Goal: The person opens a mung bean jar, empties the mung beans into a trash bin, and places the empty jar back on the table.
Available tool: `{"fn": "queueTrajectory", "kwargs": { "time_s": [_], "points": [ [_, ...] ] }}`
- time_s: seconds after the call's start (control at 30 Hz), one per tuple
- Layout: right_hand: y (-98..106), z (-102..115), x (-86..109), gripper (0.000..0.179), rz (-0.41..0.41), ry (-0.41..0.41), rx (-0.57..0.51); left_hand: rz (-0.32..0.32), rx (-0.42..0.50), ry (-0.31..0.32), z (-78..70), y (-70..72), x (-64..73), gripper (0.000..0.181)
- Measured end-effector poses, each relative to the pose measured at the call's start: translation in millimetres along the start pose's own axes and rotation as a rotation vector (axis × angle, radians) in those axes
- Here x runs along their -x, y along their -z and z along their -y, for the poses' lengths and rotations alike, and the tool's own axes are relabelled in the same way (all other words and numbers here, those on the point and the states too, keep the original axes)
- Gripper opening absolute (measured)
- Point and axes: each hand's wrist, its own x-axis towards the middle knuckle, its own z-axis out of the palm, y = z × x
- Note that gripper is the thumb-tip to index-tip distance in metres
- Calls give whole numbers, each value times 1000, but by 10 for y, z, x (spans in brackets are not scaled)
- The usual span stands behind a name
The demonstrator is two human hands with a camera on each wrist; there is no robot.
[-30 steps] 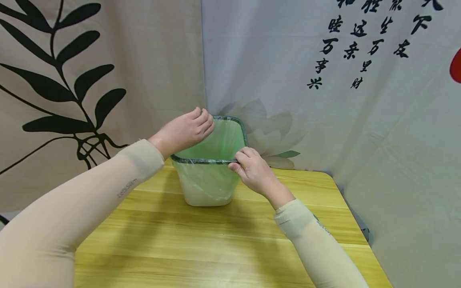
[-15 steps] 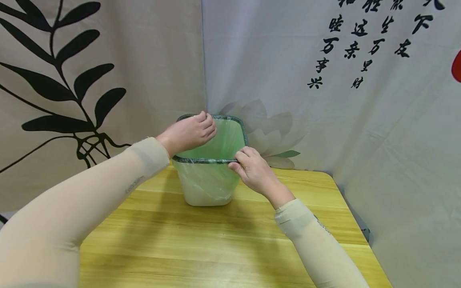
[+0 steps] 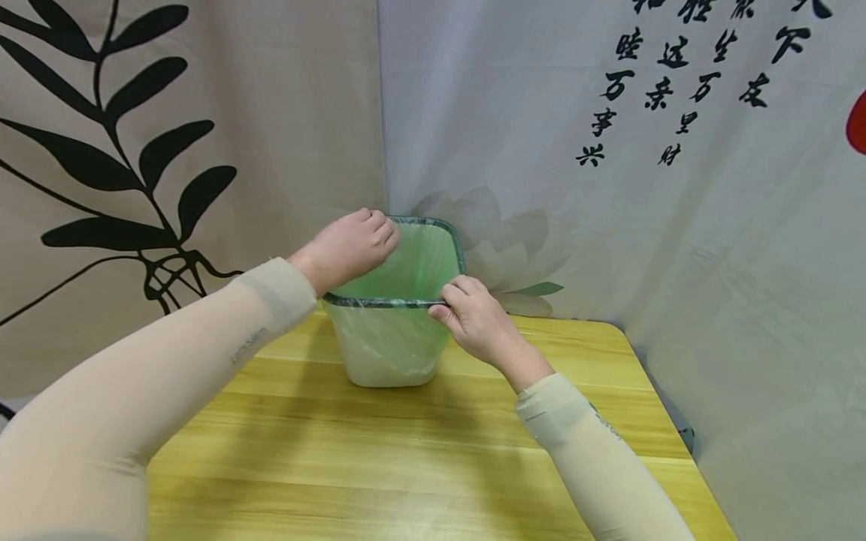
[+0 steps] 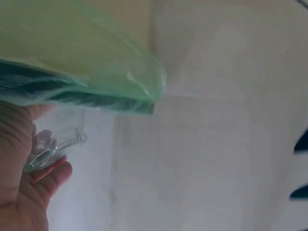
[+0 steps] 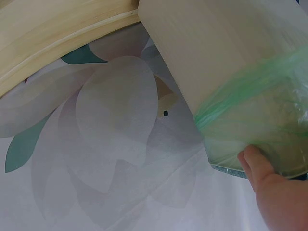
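Observation:
A pale trash bin (image 3: 386,371) stands upright on the wooden table, lined with a green see-through bag (image 3: 422,259) folded out over its dark rim. My left hand (image 3: 345,248) is over the bin's left side, fingers curled, its back toward the head camera. In the left wrist view, thumb and fingers hold a clear, rounded glass-like or plastic piece (image 4: 55,147) close to the rim (image 4: 120,102); the palm partly hides it, so I cannot tell its kind. At the front right corner my right hand (image 3: 479,321) grips the rim, thumb on the near side, pressing the bag.
The yellow wooden table (image 3: 379,466) extends toward me and to the right, where its edge (image 3: 666,391) slants down. Behind the bin hangs a light cloth backdrop (image 3: 514,113) with printed leaves, a flower and black characters.
My left hand shifted slightly right and lower, then a little back to the left over the bin. The right hand and the bin stay in place.

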Motion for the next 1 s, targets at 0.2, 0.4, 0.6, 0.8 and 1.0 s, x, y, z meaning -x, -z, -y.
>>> {"fn": "queueTrajectory", "kwargs": {
  "time_s": [0.2,0.4,0.6,0.8,1.0],
  "points": [
    [3,9,-4,54,14,-10,-5,-70,235,111,46,-8,41,22],
    [6,17,-1,56,6,-6,-5,-64,376,187,100,-19,101,32],
    [1,15,-1,55,29,-31,-7,-74,492,251,122,5,137,37],
    [9,25,-1,58,41,-47,0,-65,578,305,127,30,157,46],
    [13,31,1,59,45,-53,-1,28,689,390,138,23,171,68]
  ]
}}
